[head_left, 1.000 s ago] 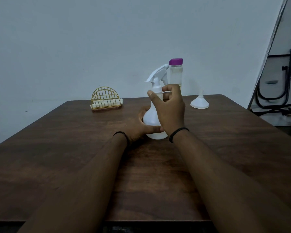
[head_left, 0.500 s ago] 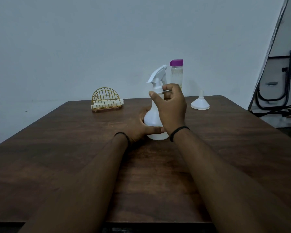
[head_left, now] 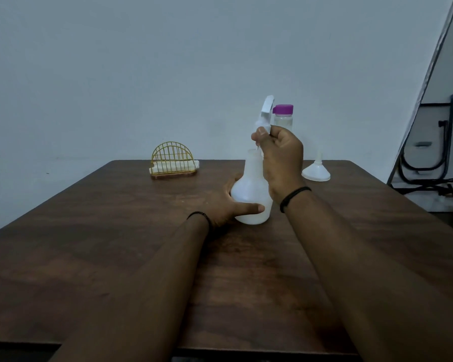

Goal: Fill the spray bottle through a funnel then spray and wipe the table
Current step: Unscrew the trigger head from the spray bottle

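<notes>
A white spray bottle (head_left: 249, 194) stands upright in the middle of the brown wooden table (head_left: 115, 231). My left hand (head_left: 228, 205) wraps around its round base. My right hand (head_left: 280, 160) grips the white spray head (head_left: 266, 111) and holds it lifted above the bottle's open neck, its thin dip tube still reaching down into the neck. Behind my right hand stands a clear water bottle (head_left: 283, 118) with a purple cap. A white funnel (head_left: 316, 171) rests upside down on the table to the right.
A gold wire holder (head_left: 173, 160) with white cloth or napkins sits at the table's far left. A black folded frame (head_left: 429, 158) leans by the wall beyond the table's right edge. A plain wall rises behind the table.
My right hand has unscrewed the spray head and raised it off the bottle's neck. The left hand still holds the base in place.
</notes>
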